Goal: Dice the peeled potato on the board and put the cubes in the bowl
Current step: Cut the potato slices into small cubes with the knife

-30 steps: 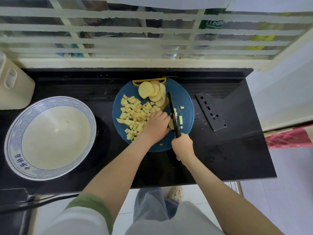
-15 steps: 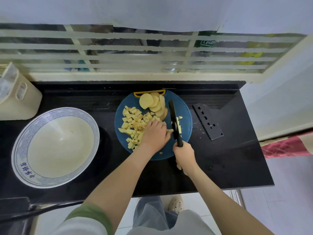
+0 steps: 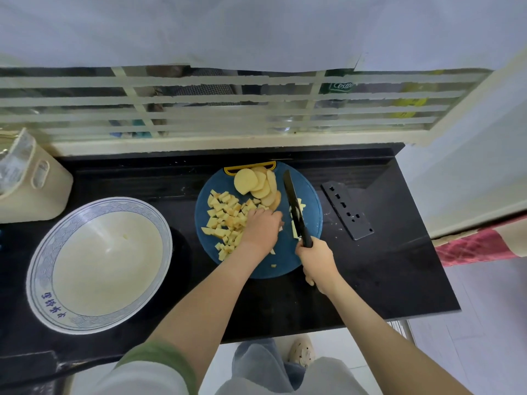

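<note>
The knife (image 3: 295,208) is gripped by its handle in the right hand (image 3: 318,262), its long axis run near-to-far across the board (image 3: 288,252), tip pointed towards the window (image 3: 228,109). The left hand (image 3: 261,228) is laid, fingers (image 3: 272,217) bent, on potato cubes (image 3: 225,215) heaped left of it; its grip cannot be told.

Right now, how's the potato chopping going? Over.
Left hand on cubes; right hand grips knife. Some slices uncut. No cubes in bowl yet. Nothing in the way.
</note>
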